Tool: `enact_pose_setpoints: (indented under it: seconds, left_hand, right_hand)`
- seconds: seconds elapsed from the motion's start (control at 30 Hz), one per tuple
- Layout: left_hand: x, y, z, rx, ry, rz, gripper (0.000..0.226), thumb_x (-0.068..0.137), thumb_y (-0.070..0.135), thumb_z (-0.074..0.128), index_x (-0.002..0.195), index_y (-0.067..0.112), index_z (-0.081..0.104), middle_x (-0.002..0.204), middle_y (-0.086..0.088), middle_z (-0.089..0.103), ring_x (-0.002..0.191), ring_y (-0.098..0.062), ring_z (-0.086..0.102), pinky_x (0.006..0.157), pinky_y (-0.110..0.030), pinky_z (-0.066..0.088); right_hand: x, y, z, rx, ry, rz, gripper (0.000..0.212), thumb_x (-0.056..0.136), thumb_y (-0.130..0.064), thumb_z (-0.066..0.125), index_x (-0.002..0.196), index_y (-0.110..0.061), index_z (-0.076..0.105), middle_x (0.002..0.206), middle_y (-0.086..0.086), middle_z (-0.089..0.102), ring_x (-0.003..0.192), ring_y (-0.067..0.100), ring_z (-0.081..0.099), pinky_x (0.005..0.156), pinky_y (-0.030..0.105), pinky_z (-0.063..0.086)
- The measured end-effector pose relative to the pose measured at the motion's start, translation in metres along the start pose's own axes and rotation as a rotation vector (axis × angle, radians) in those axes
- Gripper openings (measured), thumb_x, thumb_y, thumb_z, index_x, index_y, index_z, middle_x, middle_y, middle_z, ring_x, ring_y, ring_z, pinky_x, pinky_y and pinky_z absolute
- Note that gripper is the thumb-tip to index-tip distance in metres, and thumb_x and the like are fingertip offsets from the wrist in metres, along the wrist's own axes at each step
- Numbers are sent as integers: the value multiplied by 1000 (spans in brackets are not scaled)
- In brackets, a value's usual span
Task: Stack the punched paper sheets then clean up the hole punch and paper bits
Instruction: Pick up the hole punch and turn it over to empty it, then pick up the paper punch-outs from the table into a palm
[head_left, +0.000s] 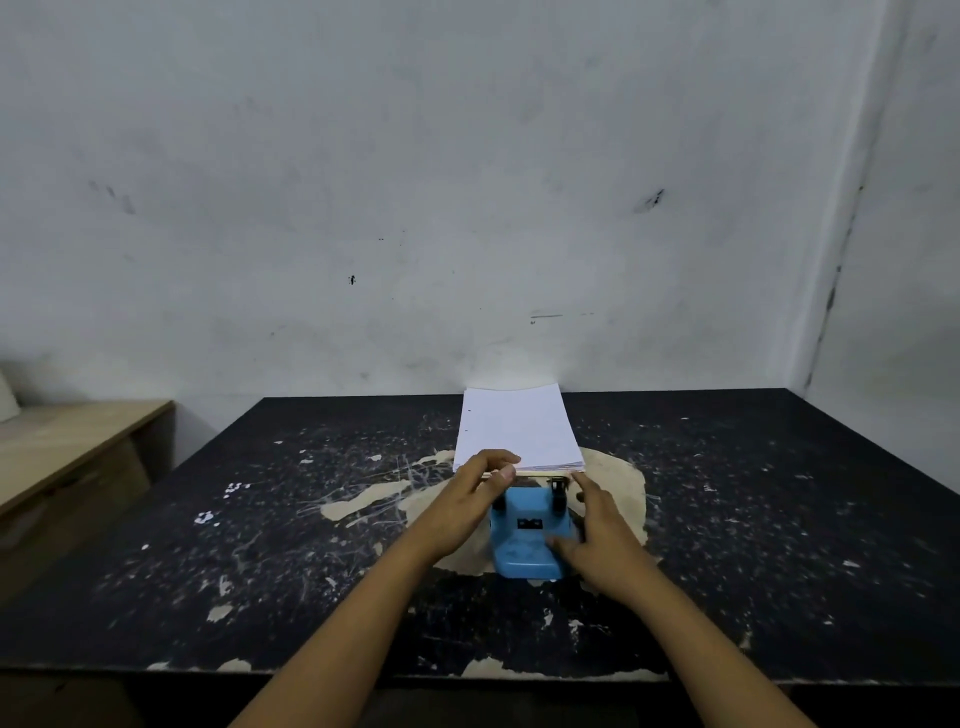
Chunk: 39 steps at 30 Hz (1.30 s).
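Observation:
A stack of white punched paper sheets (514, 426) lies on the black table (260, 571), reaching to the back wall. Directly in front of it stands a blue hole punch (527, 540). My left hand (470, 506) rests at the punch's left side, its fingertips on the stack's near edge. My right hand (605, 535) lies over the punch's right side, thumb on the blue base, index finger touching the stack's near right corner. Small white paper bits (234, 487) lie in clusters on the table's left part.
The table top is worn, with tan patches (363, 501) where the black coating has peeled. A wooden desk (67, 447) stands to the left, lower than the table. A grey wall closes the back and right side.

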<state>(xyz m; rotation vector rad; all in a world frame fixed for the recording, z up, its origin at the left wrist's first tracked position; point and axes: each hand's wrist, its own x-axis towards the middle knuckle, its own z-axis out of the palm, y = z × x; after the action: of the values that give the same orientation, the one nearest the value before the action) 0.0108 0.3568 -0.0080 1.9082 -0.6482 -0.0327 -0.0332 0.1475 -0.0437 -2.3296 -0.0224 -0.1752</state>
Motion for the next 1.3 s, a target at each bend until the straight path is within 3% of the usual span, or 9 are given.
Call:
enact_pose_setpoints:
  seconds: [0.13, 0.3, 0.47, 0.67, 0.77, 0.87, 1.0, 1.17, 1.3]
  left_hand:
    - [-16, -27, -22, 114, 123, -41, 50, 88, 71, 44, 131, 44, 47, 134, 21, 50, 125, 6, 45, 105, -30, 40]
    - [-53, -59, -71, 343, 239, -64, 29, 93, 43, 61, 120, 36, 54, 124, 17, 55, 117, 4, 51, 97, -24, 45]
    - [-96, -84, -124, 558, 305, -115, 11, 86, 48, 56, 97, 44, 57, 106, 14, 58, 105, -8, 55, 90, -29, 44]
    - [-146, -106, -178, 667, 471, -250, 13, 88, 22, 68, 93, 33, 62, 97, 6, 58, 95, -13, 56, 86, -31, 46]
    - [-163, -116, -190, 599, 556, -283, 12, 87, 18, 69, 89, 29, 65, 95, 10, 57, 89, -11, 59, 83, -37, 53]
    - [-164, -117, -194, 499, 678, -332, 8, 89, 19, 67, 88, 27, 66, 94, 10, 56, 87, -10, 60, 80, -35, 52]
    - [-168, -125, -217, 590, 719, -442, 7, 86, 30, 66, 91, 33, 63, 98, 9, 57, 92, -14, 59, 88, -42, 49]
    - [-184, -138, -270, 682, 769, -609, 11, 90, 34, 62, 99, 30, 59, 104, 7, 51, 103, -19, 55, 91, -42, 45]
    - [-188, -144, -281, 674, 803, -597, 11, 91, 31, 61, 101, 26, 59, 102, 7, 49, 103, -20, 55, 90, -42, 49]
  right_hand:
    - [-27, -10, 8, -185, 173, -16, 49, 88, -35, 63, 128, -22, 37, 127, 0, 42, 118, 19, 47, 97, 32, 44]
    - [-51, -35, 27, -337, 47, -186, 24, 93, -43, 56, 110, -31, 45, 120, -9, 43, 117, 12, 42, 98, 27, 40]
    - [-48, -70, 60, -358, -146, -318, 36, 95, -48, 51, 126, -31, 46, 130, -11, 43, 125, 11, 39, 105, 29, 36]
    - [-35, -110, 115, -414, -315, -387, 56, 99, -50, 42, 148, -24, 35, 156, -4, 28, 144, 15, 24, 121, 34, 20]
    - [-26, -125, 145, -452, -380, -383, 63, 101, -54, 29, 156, -23, 20, 165, -2, 10, 152, 20, 6, 124, 41, 6]
    - [-11, -136, 170, -511, -409, -387, 68, 101, -57, 18, 158, -22, 7, 166, -1, -2, 152, 21, -6, 123, 46, -4]
    - [13, -151, 194, -563, -429, -390, 77, 95, -67, 7, 158, -22, 3, 166, 1, -6, 152, 23, -11, 122, 51, -7]
    - [40, -173, 219, -586, -465, -392, 74, 98, -63, 13, 158, -20, -1, 165, 3, -10, 152, 28, -13, 121, 54, -9]
    - [70, -200, 247, -595, -487, -409, 77, 98, -65, 12, 158, -18, -1, 165, 4, -10, 151, 29, -13, 121, 55, -8]
